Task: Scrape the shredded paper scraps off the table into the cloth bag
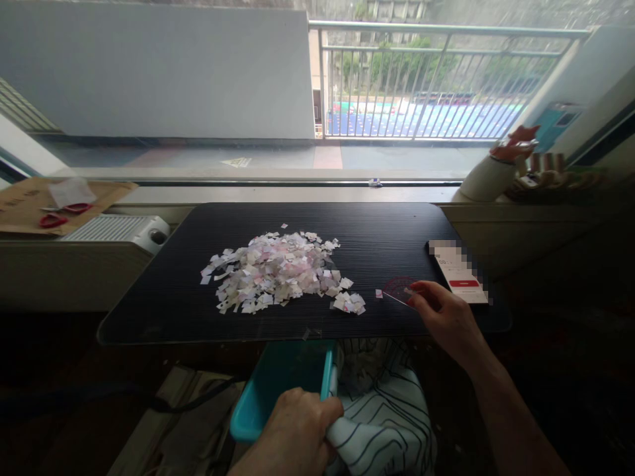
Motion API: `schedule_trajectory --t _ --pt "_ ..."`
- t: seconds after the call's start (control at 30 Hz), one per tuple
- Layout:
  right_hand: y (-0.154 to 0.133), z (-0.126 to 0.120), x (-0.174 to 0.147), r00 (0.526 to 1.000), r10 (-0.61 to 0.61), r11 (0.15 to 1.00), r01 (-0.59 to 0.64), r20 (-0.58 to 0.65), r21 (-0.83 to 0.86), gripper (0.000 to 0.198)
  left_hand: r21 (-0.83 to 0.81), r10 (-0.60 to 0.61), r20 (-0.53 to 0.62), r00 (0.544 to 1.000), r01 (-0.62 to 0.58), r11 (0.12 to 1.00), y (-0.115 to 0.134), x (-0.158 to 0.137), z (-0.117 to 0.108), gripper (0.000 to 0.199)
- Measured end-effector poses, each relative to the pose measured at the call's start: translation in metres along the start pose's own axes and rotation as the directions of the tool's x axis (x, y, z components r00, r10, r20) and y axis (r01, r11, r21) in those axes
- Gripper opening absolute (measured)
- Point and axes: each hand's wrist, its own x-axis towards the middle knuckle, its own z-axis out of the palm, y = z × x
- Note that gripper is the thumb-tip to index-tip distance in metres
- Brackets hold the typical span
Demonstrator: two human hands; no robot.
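A heap of small paper scraps (275,270), white and pink, lies in the middle of the dark table (163,297). My right hand (444,317) rests on the table to the right of the heap, fingers pinching a clear protractor with red marks (398,291). My left hand (297,430) is below the table's front edge, gripping the rim of a teal plastic bin (278,387) held against striped cloth (391,416) on my lap.
A phone (459,271) lies on the table's right side. A white radiator (122,230) and brown cardboard with red scissors (59,215) sit at the left by the window. A balcony railing (436,79) is beyond the glass. Cables run under the table.
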Motion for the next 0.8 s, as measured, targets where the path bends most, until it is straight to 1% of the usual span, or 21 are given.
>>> schedule_trajectory --t 0.17,0.23,0.33,0.43,0.6,0.7,0.8 --pt "0.002 -0.003 0.001 0.999 0.043 0.999 -0.043 0.008 0.01 0.024 0.011 0.026 -0.049 0.998 -0.025 1.0 -0.004 0.001 0.007 0.012" --pt "0.002 -0.003 0.001 0.999 0.044 0.998 -0.044 -0.005 0.035 0.024 0.005 0.03 -0.048 0.998 -0.03 1.0 -0.004 0.002 0.009 0.012" --pt "0.001 -0.001 0.002 0.999 0.024 0.996 -0.027 0.029 0.089 0.024 0.007 0.033 -0.059 0.998 -0.032 0.999 -0.004 0.002 0.008 0.014" --pt "0.005 0.0 0.002 0.999 0.026 0.998 -0.028 0.032 0.055 0.024 0.015 0.039 -0.054 0.998 -0.038 0.999 -0.003 0.002 0.007 0.015" --pt "0.014 -0.008 -0.004 0.997 0.061 0.998 -0.061 -0.036 -0.009 0.025 0.008 0.044 -0.059 0.997 -0.044 0.999 -0.004 0.003 0.008 0.015" --pt "0.011 -0.011 -0.011 0.998 0.052 0.999 -0.051 -0.035 0.012 0.027 0.005 0.057 -0.074 0.996 -0.057 0.998 -0.004 0.004 0.01 0.015" --pt "0.003 -0.006 -0.016 0.999 0.035 0.999 -0.035 -0.005 0.012 0.026 0.016 0.06 -0.08 0.995 -0.059 0.998 -0.004 0.004 0.011 0.014"
